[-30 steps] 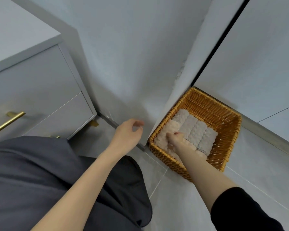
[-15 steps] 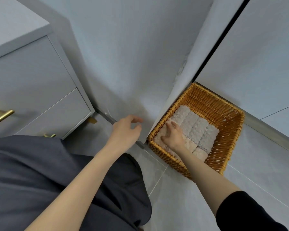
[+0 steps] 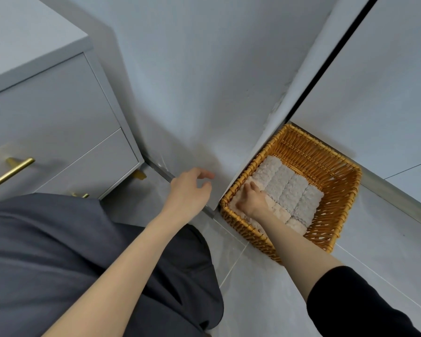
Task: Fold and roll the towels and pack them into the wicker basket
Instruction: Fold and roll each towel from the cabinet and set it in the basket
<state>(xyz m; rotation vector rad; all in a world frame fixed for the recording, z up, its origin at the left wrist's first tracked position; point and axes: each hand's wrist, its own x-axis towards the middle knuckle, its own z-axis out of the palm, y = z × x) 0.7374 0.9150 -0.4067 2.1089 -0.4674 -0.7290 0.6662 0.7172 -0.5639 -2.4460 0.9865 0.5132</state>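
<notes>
Right hand [image 3: 252,200] lies inside the wicker basket [image 3: 339,200], knuckles up, resting on a pale pinkish towel [image 3: 236,205] at the basket's left end; its fingertips dip out of sight between that towel and the wicker wall, so whether they pinch the cloth or only press it cannot be told. Beside it 4 grey-white rolled towels [image 3: 289,188] lie packed side by side, touching each other, and more pale rolls [image 3: 281,211] show along the near side, partly covered by the wrist and forearm. How many layers lie under them is hidden. Left hand [image 3: 190,190] hovers apart from the basket, in front of the wall corner [image 3: 260,147], fingers loosely curled and holding nothing. The basket sits on the tiled floor [image 3: 265,300], tight against that corner, with its near rim crossed by the right forearm. A black sleeve [image 3: 365,302] is cut off by the lower edge. A dark grey garment [image 3: 58,251] fills the lower left and covers the floor there. Farther left stands a grey cabinet [image 3: 58,113] with a brass handle [image 3: 10,172] running out of the frame.
</notes>
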